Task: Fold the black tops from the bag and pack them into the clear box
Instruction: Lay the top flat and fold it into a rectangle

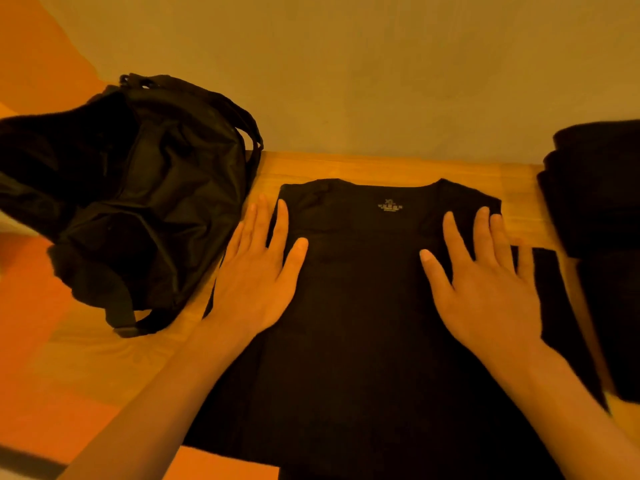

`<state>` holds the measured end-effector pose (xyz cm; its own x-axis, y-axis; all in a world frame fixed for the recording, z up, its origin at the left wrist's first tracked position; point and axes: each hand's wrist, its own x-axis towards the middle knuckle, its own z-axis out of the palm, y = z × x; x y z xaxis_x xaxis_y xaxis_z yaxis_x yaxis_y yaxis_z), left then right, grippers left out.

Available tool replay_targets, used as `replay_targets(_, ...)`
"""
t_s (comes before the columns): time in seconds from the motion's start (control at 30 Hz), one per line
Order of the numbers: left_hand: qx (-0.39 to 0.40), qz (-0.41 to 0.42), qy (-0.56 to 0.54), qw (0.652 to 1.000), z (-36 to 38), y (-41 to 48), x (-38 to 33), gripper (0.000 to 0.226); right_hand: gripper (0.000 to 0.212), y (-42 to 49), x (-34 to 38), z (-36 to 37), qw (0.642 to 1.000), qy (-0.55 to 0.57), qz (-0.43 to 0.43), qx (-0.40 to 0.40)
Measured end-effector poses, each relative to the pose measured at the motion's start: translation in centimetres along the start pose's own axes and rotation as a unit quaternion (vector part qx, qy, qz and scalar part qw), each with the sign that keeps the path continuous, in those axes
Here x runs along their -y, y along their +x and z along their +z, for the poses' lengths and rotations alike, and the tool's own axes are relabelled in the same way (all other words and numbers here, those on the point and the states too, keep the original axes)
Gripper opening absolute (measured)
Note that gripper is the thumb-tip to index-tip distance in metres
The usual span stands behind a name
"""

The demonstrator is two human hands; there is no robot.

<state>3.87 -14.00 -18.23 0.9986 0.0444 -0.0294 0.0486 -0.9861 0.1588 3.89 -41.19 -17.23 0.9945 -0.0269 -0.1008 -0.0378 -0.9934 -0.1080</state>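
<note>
A wooden tabletop (346,168) filled the middle of the view, pale and warm under yellowish light, its grain running left to right in long bands. Its far edge met a plain matte wall (346,81), which took up the upper part of the view. To the left of the tabletop lay an orange floor (27,306), and the same orange showed below the tabletop's near edge at the bottom. An orange area also rose in the upper left corner beside the wall; whether it was floor or another surface could not be told. A blurred dark grey strip (20,460) crossed the bottom left corner.
</note>
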Motion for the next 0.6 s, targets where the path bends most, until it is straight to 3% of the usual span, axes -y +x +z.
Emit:
replay_targets(0.2, -0.041, 0.074, 0.017, 0.996, -2.8, -4.1, -1.5, 0.082, 0.071, -1.0, -0.1, -0.5, 0.999, 0.014, -0.035, -0.031)
replay_targets(0.3, -0.021, 0.057, 0.024, 0.998, -2.4, -9.6, -1.8, 0.086, 0.074, -4.7, 0.6, 0.0, 0.997, -0.017, -0.079, 0.0)
replay_targets(0.4, 0.039, 0.035, 0.03, 0.998, -0.4, -13.3, -1.1, 0.094, 0.076, -6.3, 0.4, 0.9, 0.997, -0.051, -0.053, 0.015)
replay_targets(0.53, 0.025, 0.038, 0.04, 0.998, 0.6, -14.7, -0.8, 0.086, 0.086, -6.0, 2.7, -0.7, 0.998, -0.059, -0.007, 0.035)
replay_targets(0.6, 0.02, 0.048, 0.027, 0.998, 0.7, -14.9, -0.9, 0.084, 0.08, -5.0, 6.4, -1.5, 0.996, -0.026, -0.087, 0.013)
